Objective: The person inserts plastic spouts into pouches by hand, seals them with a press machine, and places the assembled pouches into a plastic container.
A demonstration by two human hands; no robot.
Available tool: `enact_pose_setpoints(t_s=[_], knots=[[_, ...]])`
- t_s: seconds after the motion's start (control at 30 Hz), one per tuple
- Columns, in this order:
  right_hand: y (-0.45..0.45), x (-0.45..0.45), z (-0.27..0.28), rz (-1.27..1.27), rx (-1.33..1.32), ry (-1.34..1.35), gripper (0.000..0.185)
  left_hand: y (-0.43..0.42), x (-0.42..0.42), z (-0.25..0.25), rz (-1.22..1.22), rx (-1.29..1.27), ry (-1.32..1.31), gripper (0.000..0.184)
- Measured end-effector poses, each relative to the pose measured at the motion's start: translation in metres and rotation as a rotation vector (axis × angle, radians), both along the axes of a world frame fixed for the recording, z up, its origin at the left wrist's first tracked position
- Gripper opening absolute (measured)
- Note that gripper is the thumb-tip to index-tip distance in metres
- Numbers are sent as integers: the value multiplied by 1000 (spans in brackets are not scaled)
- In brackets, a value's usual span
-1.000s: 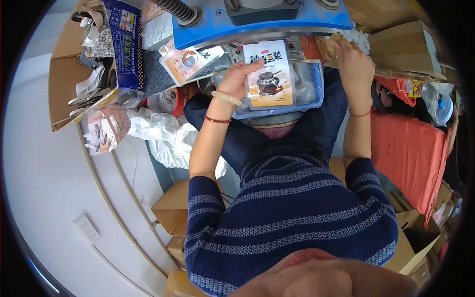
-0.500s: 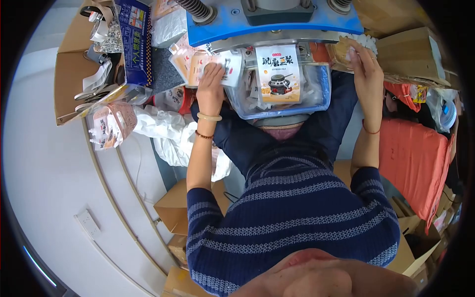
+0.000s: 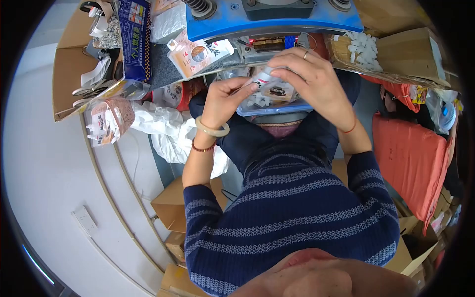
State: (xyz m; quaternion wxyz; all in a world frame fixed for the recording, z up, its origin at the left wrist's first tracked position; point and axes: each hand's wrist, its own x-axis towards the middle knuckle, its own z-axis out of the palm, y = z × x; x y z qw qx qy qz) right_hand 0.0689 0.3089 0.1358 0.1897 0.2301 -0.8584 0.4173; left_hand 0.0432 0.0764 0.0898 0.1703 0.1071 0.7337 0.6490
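Observation:
A whitish printed pouch [image 3: 263, 77] is held between my two hands over my lap, its upper part bent and partly covered by fingers. My left hand [image 3: 223, 101] is closed on its left edge, thumb on top. From above and the right, my right hand [image 3: 312, 84] pinches its upper edge; whether a small part is also in those fingers is hidden. Below the hands, a clear bluish plastic basin [image 3: 271, 111] holds printed pouches and small white pieces. More flat orange-and-white pouches [image 3: 198, 55] lie on the bench to the left of my hands.
A blue press [image 3: 277, 24] with metal springs stands ahead, its metal fixture [image 3: 246, 48] beneath. Small white plastic pieces [image 3: 363, 52] fill a cardboard tray at right. An open carton [image 3: 69, 64] stands left; a red cushioned sheet [image 3: 408, 163] is at lower right.
My left hand has moved right from the pouch stack, bringing a pouch. My right hand has come left from the white pieces to that pouch. The pouch hanging below the press is no longer there.

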Motion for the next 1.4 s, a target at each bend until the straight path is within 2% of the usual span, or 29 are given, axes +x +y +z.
enact_pose_setpoints(t_s=[0.03,0.07,0.13,0.17,0.23,0.27,0.33,0.4,0.47,0.5,0.57,0.63,0.7,0.73,0.77,0.8,0.83,0.87,0.9,0.93,0.97,1.0,1.07,1.13,1.2,1.27,1.3,1.37,1.4], knots=[[7,2,5,47,57,-143,19,-3,-5,-3,-163,-41,-143,19],[10,4,1,39,52,-151,19,-3,-10,-4,-335,-83,-283,19],[18,-4,-13,96,106,-426,25,6,-11,-32,-359,111,-488,20],[22,-8,-27,52,1,-495,30,14,-9,-41,-333,218,-588,22],[33,-9,-47,-260,59,-312,32,27,-18,-48,-255,357,-717,22],[49,-10,-55,-352,242,-116,31,34,-24,-48,-203,395,-759,22],[78,-3,-48,-560,531,-95,30,45,-41,-66,-141,463,-797,23],[88,-2,-31,-924,701,-424,28,54,-52,-66,-40,543,-751,19],[129,-5,-70,-901,786,-481,29,56,-53,-69,-30,512,-761,19],[149,-9,-96,-802,828,-396,28,56,-54,-70,-14,485,-771,18],[155,-13,-105,-693,869,-309,26,46,-49,-69,-43,480,-713,21],[152,-20,-90,-645,558,-321,23,27,-54,-64,76,32,-272,31],[148,-19,-88,-710,441,-251,22,-4,-70,-69,324,-351,225,47],[143,-15,-88,-772,320,-184,22,-25,-86,-91,279,-442,678,56],[137,-11,-80,-771,316,-181,22,-37,-81,-103,201,-507,739,55],[125,-2,-66,-770,166,-236,22,-45,-74,-106,122,-570,800,55],[113,6,-54,-766,15,-287,22,-40,-63,-88,44,-653,955,41],[99,11,-46,-771,9,-276,22,-53,-59,-95,91,-649,932,33],[83,20,-41,-646,-102,-268,23,-66,-48,-107,140,-649,886,28],[70,25,-36,-515,-209,-259,23,-60,-42,-92,240,-573,810,29],[56,27,-41,-406,-133,-198,23,-57,-37,-82,253,-577,803,29],[41,27,-48,-300,-59,-130,22,-55,-33,-73,290,-446,548,31],[7,32,-47,-161,-237,-434,23,-36,-20,-38,295,-55,171,29],[-6,26,-36,-163,-258,-470,22,-31,-12,-31,229,-80,91,25],[-8,17,-3,-79,-298,-156,23,-18,-2,-19,181,-11,57,23],[-10,12,6,-95,-283,-75,23,-4,2,-10,137,143,60,23],[-10,9,5,-71,-210,-70,22,-1,0,-7,140,151,65,23],[-1,3,8,-31,5,-66,18,0,0,-2,6,-42,54,20],[7,1,7,25,92,-101,18,1,-3,5,-104,-43,-45,19]])
